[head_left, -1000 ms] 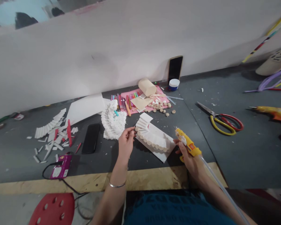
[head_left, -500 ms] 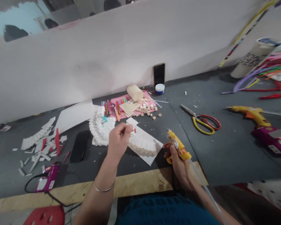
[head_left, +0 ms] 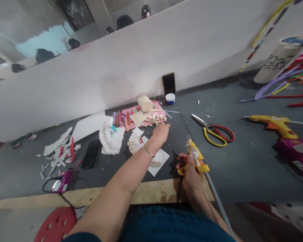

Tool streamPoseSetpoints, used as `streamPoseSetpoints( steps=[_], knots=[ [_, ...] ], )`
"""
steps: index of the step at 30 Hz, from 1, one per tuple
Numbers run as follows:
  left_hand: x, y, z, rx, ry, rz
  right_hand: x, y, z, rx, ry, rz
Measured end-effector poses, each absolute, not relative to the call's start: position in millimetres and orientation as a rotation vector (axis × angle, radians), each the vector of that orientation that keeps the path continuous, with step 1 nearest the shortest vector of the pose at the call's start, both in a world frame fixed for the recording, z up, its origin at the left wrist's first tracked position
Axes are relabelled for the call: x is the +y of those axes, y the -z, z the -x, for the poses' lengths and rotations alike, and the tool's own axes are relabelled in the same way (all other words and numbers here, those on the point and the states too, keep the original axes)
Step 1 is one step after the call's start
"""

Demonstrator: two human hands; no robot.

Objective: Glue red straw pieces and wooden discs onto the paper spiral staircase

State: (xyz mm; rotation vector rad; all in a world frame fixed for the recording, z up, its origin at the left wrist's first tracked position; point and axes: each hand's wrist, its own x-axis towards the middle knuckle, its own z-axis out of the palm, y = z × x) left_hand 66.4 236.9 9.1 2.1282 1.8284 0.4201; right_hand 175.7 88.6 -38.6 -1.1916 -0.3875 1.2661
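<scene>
My left hand point(head_left: 160, 131) stretches forward over the dark table to the small round wooden discs point(head_left: 155, 119) beside the pink sheet point(head_left: 143, 116); its fingertips touch or pinch at a disc, but the fingers are partly hidden. My forearm crosses the white paper piece with folded fan strips point(head_left: 137, 141) and a row of discs. My right hand point(head_left: 190, 169) is wrapped round a yellow glue gun point(head_left: 195, 158), nozzle pointing away, glue stick trailing back.
Scissors with red and yellow handles point(head_left: 214, 131) lie right of the glue gun. A second yellow glue gun point(head_left: 272, 121) and a purple box point(head_left: 295, 153) sit far right. A black phone point(head_left: 90, 154), white pleated paper point(head_left: 111, 137), paper scraps point(head_left: 58, 148), markers point(head_left: 121, 118), a propped phone point(head_left: 169, 84).
My left hand left the folded paper piece and reached forward to the wooden discs. The right hand kept hold of the glue gun. The camera tilted up slightly.
</scene>
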Motion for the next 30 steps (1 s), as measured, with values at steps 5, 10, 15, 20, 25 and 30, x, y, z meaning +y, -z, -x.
streamPoseSetpoints(
  steps=[5,10,15,20,25,30],
  knots=[
    [234.7,-15.4,-68.5,1.833,-0.261,-2.094,89.0,31.0,-177.1,-0.360,-1.291,1.218],
    [188.3,-76.4,-44.4,1.549,-0.818,-2.074,88.2,27.4,-177.6,-0.411,-1.283,1.233],
    [112.5,-108.2,5.6,1.101,-1.038,-1.324,88.7,35.1,-174.8,-0.460,-1.260,1.259],
    [87.2,-69.2,23.5,0.976,-1.191,-0.731,87.4,42.1,-169.6,-0.659,-1.247,1.275],
    [104.3,-60.3,15.9,0.884,-1.204,-0.633,82.6,30.3,-165.3,-0.888,-1.255,1.297],
    [120.8,-74.1,-5.4,0.738,-1.144,-0.736,97.1,0.0,-164.2,-1.085,-1.171,1.097]
  ],
)
